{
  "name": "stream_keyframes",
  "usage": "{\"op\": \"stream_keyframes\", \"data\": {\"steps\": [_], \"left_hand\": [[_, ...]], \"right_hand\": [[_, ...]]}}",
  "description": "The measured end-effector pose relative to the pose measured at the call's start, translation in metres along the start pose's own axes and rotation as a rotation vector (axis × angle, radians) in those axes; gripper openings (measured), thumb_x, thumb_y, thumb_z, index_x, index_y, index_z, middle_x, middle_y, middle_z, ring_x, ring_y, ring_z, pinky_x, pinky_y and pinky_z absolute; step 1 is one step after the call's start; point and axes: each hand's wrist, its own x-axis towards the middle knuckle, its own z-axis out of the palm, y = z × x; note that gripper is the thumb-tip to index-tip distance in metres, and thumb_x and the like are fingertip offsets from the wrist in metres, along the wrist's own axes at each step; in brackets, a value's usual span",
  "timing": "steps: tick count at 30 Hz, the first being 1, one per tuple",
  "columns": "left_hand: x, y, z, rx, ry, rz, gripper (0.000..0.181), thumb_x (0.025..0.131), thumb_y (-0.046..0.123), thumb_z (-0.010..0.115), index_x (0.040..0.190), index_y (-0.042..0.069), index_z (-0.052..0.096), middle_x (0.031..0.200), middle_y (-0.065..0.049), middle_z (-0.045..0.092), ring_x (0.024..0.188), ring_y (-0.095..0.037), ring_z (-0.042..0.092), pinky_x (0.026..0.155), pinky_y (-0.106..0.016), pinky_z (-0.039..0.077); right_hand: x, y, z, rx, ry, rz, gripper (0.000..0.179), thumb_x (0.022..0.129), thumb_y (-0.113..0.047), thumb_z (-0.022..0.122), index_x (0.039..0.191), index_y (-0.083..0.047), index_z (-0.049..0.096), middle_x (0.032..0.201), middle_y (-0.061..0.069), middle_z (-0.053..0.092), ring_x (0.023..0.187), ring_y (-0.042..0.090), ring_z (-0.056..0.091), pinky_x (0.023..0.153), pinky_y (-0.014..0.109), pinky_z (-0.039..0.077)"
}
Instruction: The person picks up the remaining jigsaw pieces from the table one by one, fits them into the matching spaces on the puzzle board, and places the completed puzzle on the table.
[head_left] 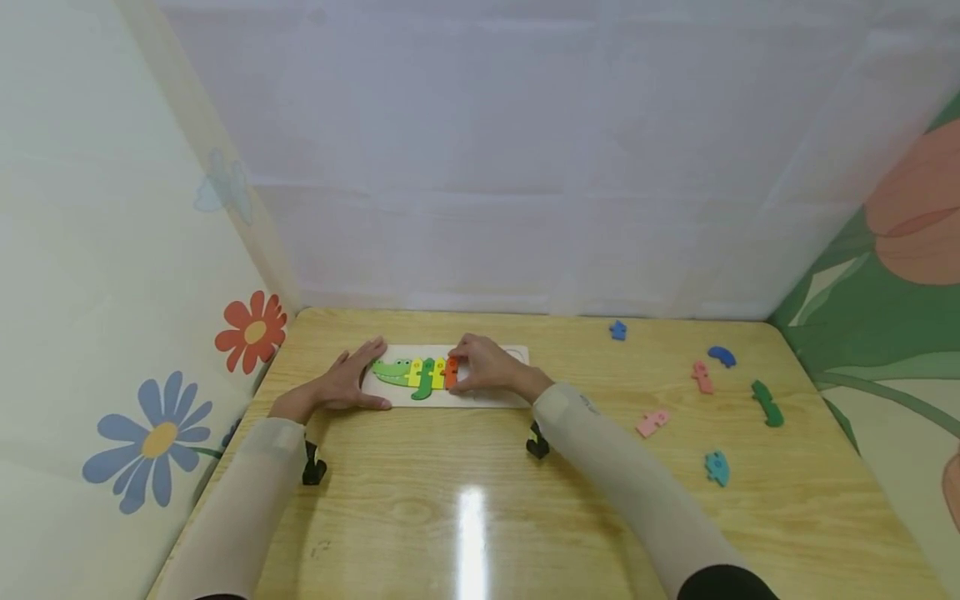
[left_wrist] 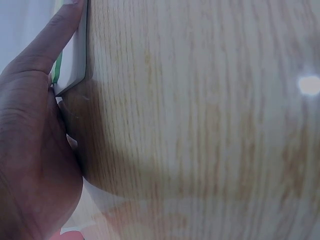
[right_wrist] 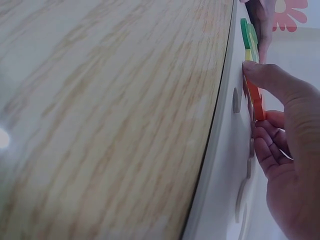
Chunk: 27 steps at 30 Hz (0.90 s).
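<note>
A pale puzzle board (head_left: 408, 350) lies near the back of the table, bearing a crocodile made of coloured pieces. Its green head piece (head_left: 390, 372) is at the left, followed by yellow and green body pieces. My left hand (head_left: 341, 383) holds the board's left end, thumb along the near edge and fingers at the far edge. With thumb and fingers, my right hand (head_left: 489, 367) pinches an orange puzzle piece (head_left: 452, 373) beside the yellow one. In the right wrist view the orange piece (right_wrist: 255, 97) stands between thumb and fingertips, with bare recesses in the board nearer the wrist.
Loose puzzle pieces lie on the table to the right: a blue one (head_left: 618, 330), a curved dark blue one (head_left: 722, 357), two pink ones (head_left: 702, 377), a green one (head_left: 767, 404) and a teal one (head_left: 717, 468). Fabric walls border the wooden table (head_left: 390, 500).
</note>
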Motion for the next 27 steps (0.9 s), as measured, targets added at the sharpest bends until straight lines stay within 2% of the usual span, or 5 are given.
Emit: {"op": "stream_keyframes", "data": {"steps": [5, 14, 27], "left_hand": [[-0.0001, -0.0039, 0.0018, -0.010, 0.017, 0.034, 0.127, 0.082, 0.060, 0.085, 0.166, -0.006, 0.015, 0.174, -0.030, 0.006, 0.160, -0.051, 0.000, 0.121, -0.074, -0.006], [0.0011, -0.0004, 0.0005, 0.017, -0.003, -0.014, 0.122, 0.084, 0.046, 0.089, 0.166, -0.006, 0.016, 0.174, -0.029, 0.007, 0.161, -0.050, 0.001, 0.122, -0.073, -0.004], [0.0020, -0.0018, 0.0002, 0.018, -0.005, -0.021, 0.122, 0.085, 0.048, 0.088, 0.166, -0.006, 0.015, 0.175, -0.029, 0.006, 0.161, -0.050, -0.001, 0.123, -0.072, -0.006]], "right_hand": [[0.0008, 0.0008, 0.0009, -0.011, -0.006, 0.004, 0.069, 0.088, -0.039, 0.088, 0.141, 0.000, 0.066, 0.123, 0.009, 0.066, 0.109, 0.019, 0.061, 0.099, 0.034, 0.052], [0.0038, -0.0009, 0.0012, -0.029, -0.023, 0.014, 0.070, 0.087, -0.040, 0.089, 0.141, -0.001, 0.067, 0.122, 0.009, 0.066, 0.108, 0.019, 0.060, 0.100, 0.034, 0.051], [0.0066, -0.0031, 0.0009, -0.054, -0.040, 0.015, 0.071, 0.088, -0.039, 0.089, 0.142, 0.000, 0.065, 0.119, 0.009, 0.064, 0.103, 0.017, 0.055, 0.094, 0.032, 0.049]]}}
